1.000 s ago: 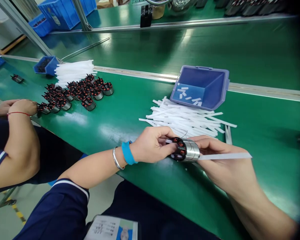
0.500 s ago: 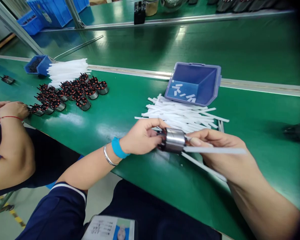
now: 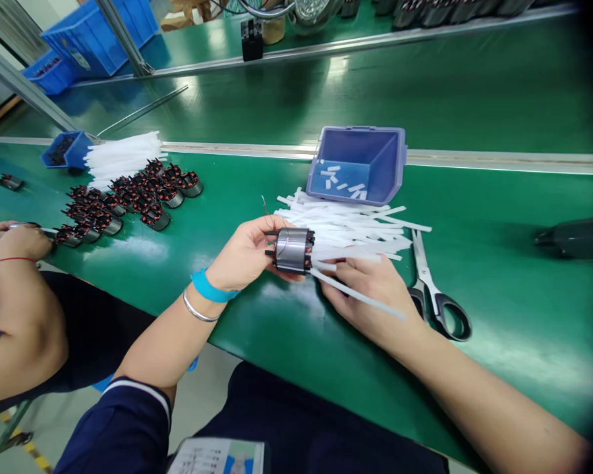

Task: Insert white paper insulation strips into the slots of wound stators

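Your left hand [image 3: 247, 257] is closed around a silver metal motor core with black plastic ends and orange-copper windings [image 3: 291, 250]. Thumb and fingers grip it at its left end, next to the black prongs. The motor core lies on its side in that grip, above the glossy green tabletop [image 3: 504, 309], with its other end turned toward your right hand [image 3: 375, 293].

From that right-hand end, a narrow, flat white strip [image 3: 363, 295] slants down across the front of your right hand. Your right hand is beside this end with its fingers curled in close, among white strips; the fingertips are partly covered, so you cannot tell whether they pinch one. A thin copper-coloured wire [image 3: 265, 206] sticks up by your left fingers.

Behind both hands lies a loose pile of long white strips [image 3: 346, 222], in front of a purple-blue plastic bin [image 3: 394, 161] with short white pieces inside. Steel scissors with black handles [image 3: 442, 299] lie just right of your right hand. Well off to the left, a co-worker's hand [image 3: 27, 242] is near a cluster of similar motor cores [image 3: 128, 197].
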